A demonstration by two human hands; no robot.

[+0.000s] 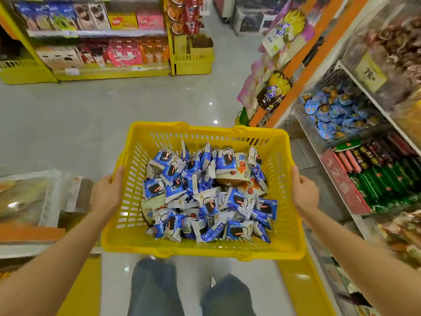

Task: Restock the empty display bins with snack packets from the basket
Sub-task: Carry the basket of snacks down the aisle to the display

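Note:
I carry a yellow plastic basket [280, 249] in front of me, above the floor. My left hand [107, 192] grips its left rim, thumb over the edge. On the opposite rim my right hand [304, 190] holds it the same way. Inside lie several blue and white snack packets [205, 190] in a loose heap, plus a larger beige packet [241, 174] with orange print. To the right, clear display bins [337, 115] on a white shelf hold blue wrapped snacks.
Right shelving [376, 179] carries green, red and pink packets and hanging bags on an orange post [296, 71]. Yellow shelves [109, 71] with boxed goods stand across the grey tiled aisle. A clear bin [29, 197] sits at my left. My legs show below the basket.

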